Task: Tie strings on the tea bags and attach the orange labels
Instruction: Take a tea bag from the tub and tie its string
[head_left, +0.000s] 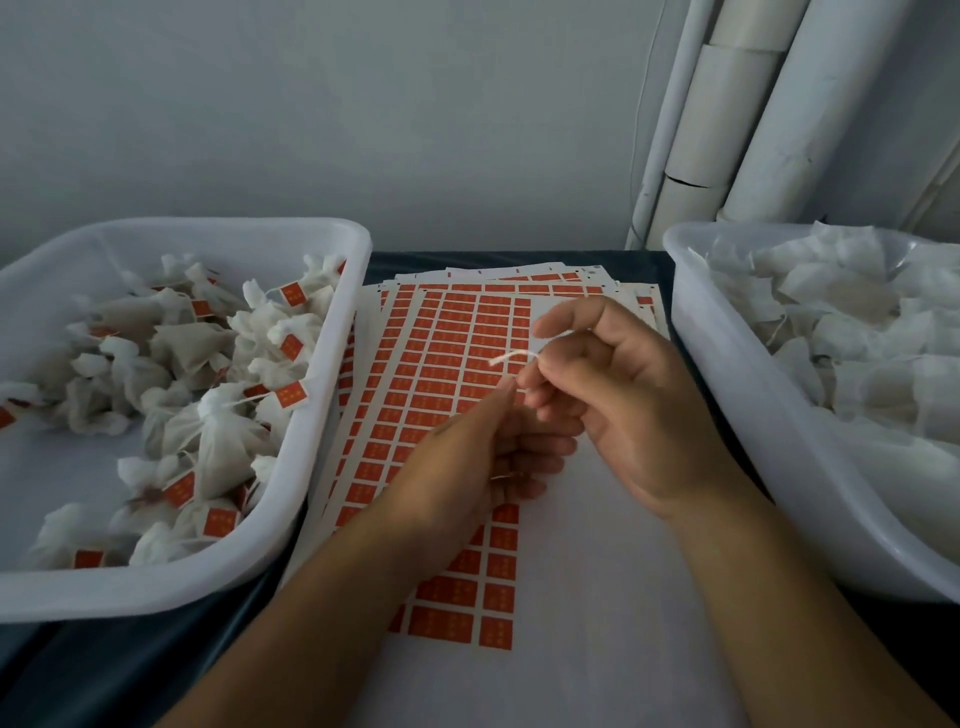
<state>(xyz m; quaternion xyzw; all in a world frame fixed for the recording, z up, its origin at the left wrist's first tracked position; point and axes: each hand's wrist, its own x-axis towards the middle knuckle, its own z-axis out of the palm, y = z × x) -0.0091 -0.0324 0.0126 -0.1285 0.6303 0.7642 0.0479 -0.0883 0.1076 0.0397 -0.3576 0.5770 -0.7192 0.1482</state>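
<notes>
Grey wall and dark tabletop frame two white plastic tubs: labelled, tied tea bags (208, 405) left, untied white bags (831, 332) right. Between them lie sheets of orange labels (457, 353), print unreadable. Right hand (618, 400) pinches a short white string (511, 357); left hand (488, 447) reaches, fingers curled, grip unclear. Next, likely, a label.

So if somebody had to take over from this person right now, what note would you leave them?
Right hand: pinches a short string above the label sheets.
Left hand: fingers curled beside the string end; I cannot tell whether it holds anything.
Left tub: tied bags with orange labels, done.
Right tub: plain bags, still to do.
No bag in hand: take one, tie the string, add a label.
</notes>
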